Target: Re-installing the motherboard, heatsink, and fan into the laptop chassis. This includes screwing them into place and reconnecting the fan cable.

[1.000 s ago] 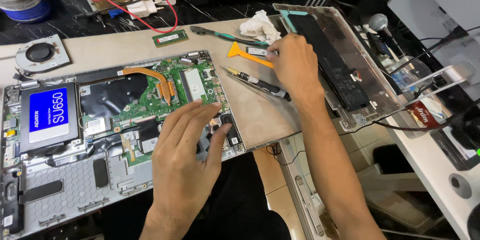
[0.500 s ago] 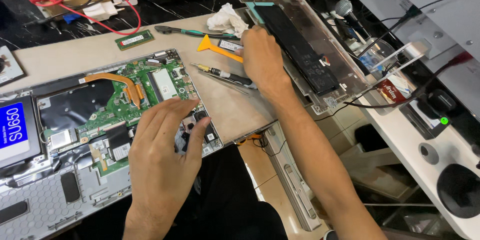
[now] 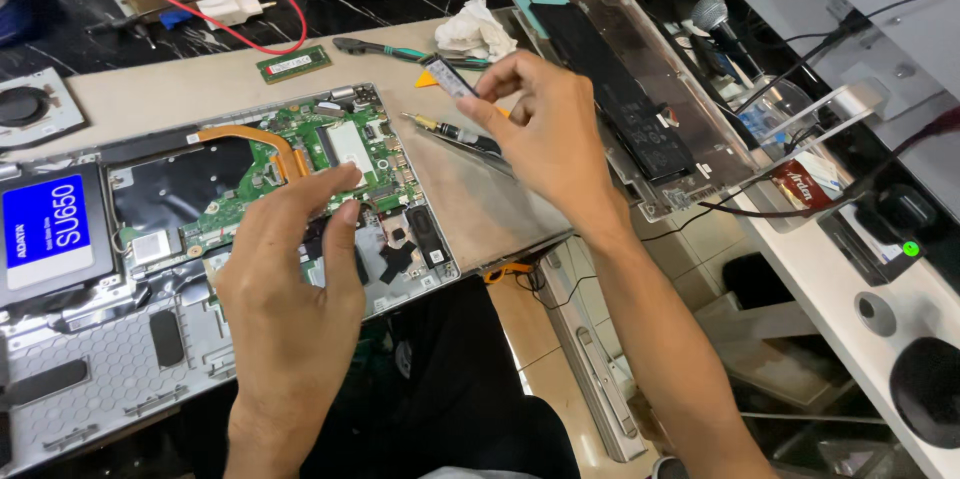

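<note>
Right hand (image 3: 545,129) pinches small card (image 3: 451,78) above screwdriver (image 3: 450,131); left hand (image 3: 295,269) loose, empty over motherboard (image 3: 300,174).

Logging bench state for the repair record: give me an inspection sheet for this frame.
Surface: beige worktop, crowded.
Job's things: opened laptop with green board and copper heat pipe exposed; blue drive in its bay; small narrow card.
Clutter: memory stick, screwdriver, tweezers, crumpled tissue, loose fan, removed bottom cover.
Grips: right hand pinches the card above the table; left hand hovers over the board, fingers loosely curled, holding nothing.
Cables: red wire at top left; black leads at right.
Surroundings: microphone, white side desk.
</note>
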